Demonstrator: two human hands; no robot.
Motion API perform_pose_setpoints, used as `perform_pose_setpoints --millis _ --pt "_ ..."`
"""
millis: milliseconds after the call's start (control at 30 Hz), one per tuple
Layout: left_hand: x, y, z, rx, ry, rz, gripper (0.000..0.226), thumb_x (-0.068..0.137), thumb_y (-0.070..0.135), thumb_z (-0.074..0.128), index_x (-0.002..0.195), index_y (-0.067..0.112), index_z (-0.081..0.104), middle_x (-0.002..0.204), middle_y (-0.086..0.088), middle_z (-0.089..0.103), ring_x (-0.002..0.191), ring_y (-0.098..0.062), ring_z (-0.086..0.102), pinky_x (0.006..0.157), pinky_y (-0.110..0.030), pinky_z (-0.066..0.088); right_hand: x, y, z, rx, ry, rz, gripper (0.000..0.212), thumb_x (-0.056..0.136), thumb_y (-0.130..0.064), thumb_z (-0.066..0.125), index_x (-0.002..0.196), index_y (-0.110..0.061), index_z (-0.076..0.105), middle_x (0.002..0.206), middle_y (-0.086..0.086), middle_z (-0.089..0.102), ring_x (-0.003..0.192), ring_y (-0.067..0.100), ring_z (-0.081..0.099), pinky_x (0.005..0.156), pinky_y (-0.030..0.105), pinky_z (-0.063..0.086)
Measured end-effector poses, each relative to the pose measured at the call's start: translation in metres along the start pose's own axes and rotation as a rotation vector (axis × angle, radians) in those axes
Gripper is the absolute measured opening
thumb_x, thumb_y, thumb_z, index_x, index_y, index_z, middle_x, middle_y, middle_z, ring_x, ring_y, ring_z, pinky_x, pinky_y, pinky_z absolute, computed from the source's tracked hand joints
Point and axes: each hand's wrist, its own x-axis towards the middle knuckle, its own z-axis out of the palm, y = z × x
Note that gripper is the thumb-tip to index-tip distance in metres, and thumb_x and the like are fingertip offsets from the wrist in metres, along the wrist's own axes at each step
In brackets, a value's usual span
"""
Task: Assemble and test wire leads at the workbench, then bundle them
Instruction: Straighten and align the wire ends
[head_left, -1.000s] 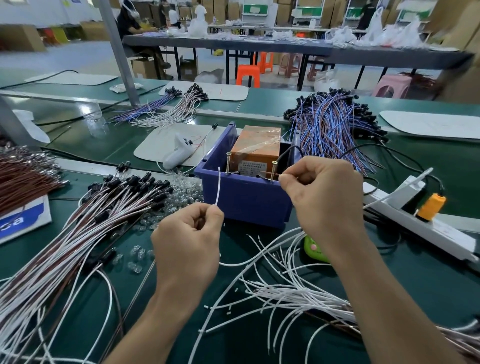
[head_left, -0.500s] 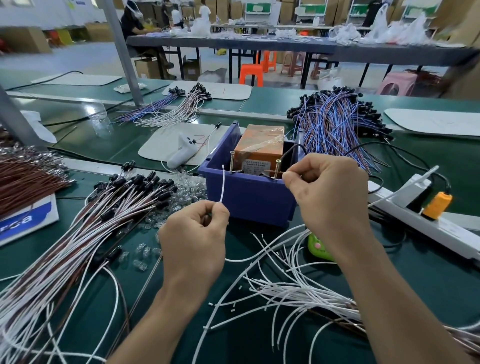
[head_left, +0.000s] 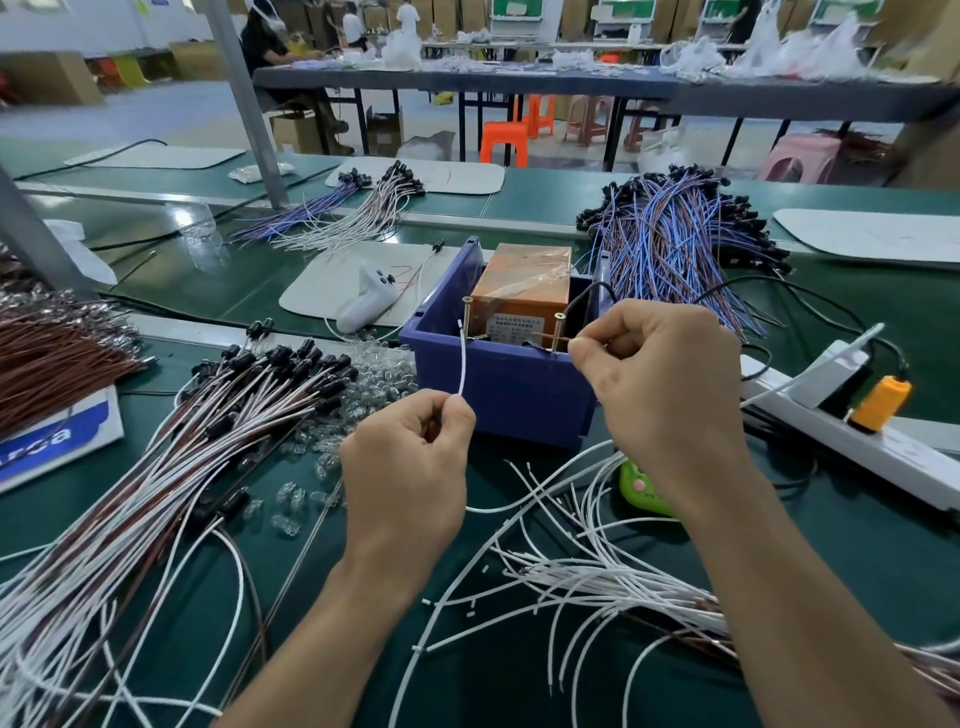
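Left hand (head_left: 410, 467) pinches white wire (head_left: 462, 364) at left screw (head_left: 467, 317); right hand (head_left: 660, 384) pinches brown wire (head_left: 563, 340) at right screw (head_left: 559, 332) on bin (head_left: 498, 384).

Head-worn view, forward-down, close over workbench (head_left: 519, 675)

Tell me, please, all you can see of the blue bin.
The blue bin is an open-topped plastic box upright on the green bench. It holds an orange taped box; two brass screws rise at its front rim, and a black cable drops inside. A held white wire ends beside the left screw.
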Motion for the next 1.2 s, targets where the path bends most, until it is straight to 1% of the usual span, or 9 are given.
perform_pose_setpoints --millis 167,300,433,567,700,833,967,1100,1200 --pt "-0.0001 -0.0002 -0.0012 -0.005 -0.008 0.022 0.029 0.091 0.029 0.064 0.065 0.018 0.064 0.049 0.004 0.047 0.047 -0.008 0.037 0.051 -0.031 0.039 -0.0002 0.0002 0.0003 -0.004 0.0 -0.005 0.012 0.081 -0.024 0.082 0.071 -0.021 0.075 0.051 -0.012 0.061 0.046 0.006 0.056 0.055 0.023 0.043" --pt "0.0 -0.0008 -0.0012 -0.013 -0.019 0.033 0.027 0.091 0.028 0.065 0.066 0.018 0.065 0.053 -0.001 0.05 0.047 -0.008 0.038 0.051 -0.032 0.04 -0.0008 -0.001 -0.0002 -0.019 -0.001 -0.011 0.012 0.081 -0.024 0.082 0.071 -0.022 0.076 0.051 -0.014 0.059 0.047 0.006 0.055 0.055 0.024 0.044" --pt "-0.0001 -0.0007 -0.0011 -0.02 -0.043 0.05 0.028 0.093 0.025 0.066 0.067 0.016 0.066 0.054 -0.005 0.05 0.048 -0.017 0.04 0.05 -0.033 0.04 -0.0009 -0.0016 -0.001 -0.02 -0.001 -0.012 0.011 0.081 -0.024 0.082 0.072 -0.023 0.076 0.051 -0.015 0.06 0.047 0.006 0.056 0.055 0.025 0.047" --pt "0.0013 -0.0003 -0.0013 -0.043 -0.096 0.067 0.028 0.094 0.026 0.065 0.068 0.015 0.067 0.054 -0.005 0.047 0.047 -0.006 0.034 0.048 -0.028 0.035 -0.0007 -0.001 0.0002 -0.017 0.004 -0.009 0.012 0.081 -0.024 0.082 0.071 -0.022 0.076 0.05 -0.013 0.06 0.047 0.007 0.055 0.055 0.024 0.045" --pt "0.0008 -0.0001 -0.0003 -0.032 -0.123 0.076 0.026 0.096 0.025 0.066 0.07 0.02 0.07 0.05 0.002 0.046 0.047 -0.006 0.036 0.047 -0.022 0.033 -0.0006 -0.0005 0.0009 -0.012 0.005 -0.007 0.012 0.081 -0.024 0.082 0.071 -0.021 0.075 0.051 -0.011 0.061 0.048 0.011 0.056 0.057 0.027 0.048" --pt "0.0029 -0.0011 -0.0012 -0.046 -0.102 0.062 0.025 0.093 0.034 0.06 0.073 0.021 0.069 0.052 -0.002 0.05 0.046 -0.006 0.037 0.047 -0.026 0.035 -0.0003 -0.0008 0.0007 -0.014 -0.001 -0.011 0.013 0.081 -0.024 0.081 0.071 -0.021 0.075 0.051 -0.011 0.06 0.048 0.012 0.056 0.057 0.029 0.05" --pt "0.0055 -0.0019 -0.0019 -0.04 -0.09 0.077 0.017 0.092 0.034 0.06 0.079 0.026 0.068 0.053 -0.002 0.051 0.044 -0.005 0.037 0.045 -0.022 0.033 -0.0007 -0.0016 0.0004 -0.012 -0.001 -0.015 0.012 0.081 -0.023 0.082 0.071 -0.021 0.075 0.05 -0.013 0.058 0.047 0.009 0.053 0.056 0.025 0.044" --pt "0.0076 -0.0045 -0.0005 -0.016 -0.094 0.078 0.02 0.094 0.03 0.064 0.075 0.025 0.069 0.051 0.003 0.05 0.045 -0.005 0.038 0.048 -0.024 0.036 -0.0013 -0.0025 -0.0005 -0.016 -0.005 -0.008 0.013 0.081 -0.023 0.082 0.07 -0.021 0.075 0.049 -0.015 0.056 0.046 0.004 0.05 0.055 0.023 0.039" --pt "0.0079 -0.0052 0.0 -0.017 -0.09 0.076 0.024 0.094 0.029 0.064 0.072 0.023 0.07 0.05 0.001 0.049 0.045 -0.006 0.037 0.048 -0.027 0.036 -0.0017 -0.0033 -0.0012 -0.025 -0.002 -0.009 0.013 0.081 -0.024 0.081 0.07 -0.022 0.075 0.049 -0.015 0.057 0.046 0.004 0.051 0.055 0.023 0.041"
